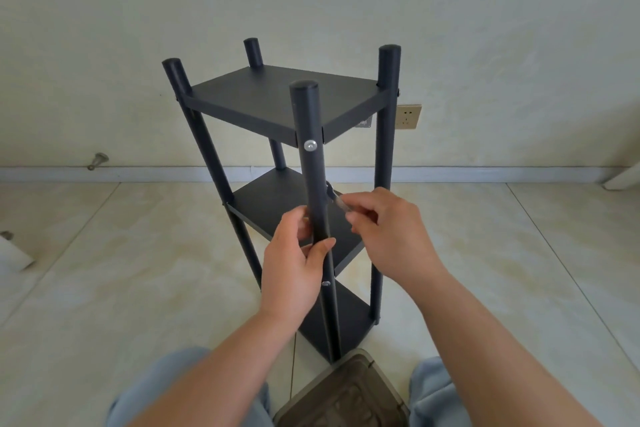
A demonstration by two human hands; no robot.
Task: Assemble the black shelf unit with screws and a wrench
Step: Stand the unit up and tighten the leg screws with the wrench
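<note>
At the far left, a small metal doorstop (98,161) sticks out from the pale wall just above the white baseboard, and nearer, at the left edge, lies a white cylindrical object (14,253) on the beige tiled floor (121,270). In the middle stands the black shelf unit (277,104), upright on the floor, with four round black posts and three flat black boards, one above another. Two silver screw heads show on the near post (311,163): one (310,145) at the top board and one (326,283) lower down. The left hand (294,260) curls around this near post at the height of the middle board, thumb in front of it. Just to the right, the right hand (384,229) pinches a small silvery wrench (337,199) whose far end meets the post's right side at the middle board; the tool is blurred. Behind the right post a beige wall socket (408,116) sits on the wall, with a small grey label (363,122) partly hidden beside it, its writing unreadable. Nearest, between two knees in light blue trousers, lies a dark grey tray (346,395).
</note>
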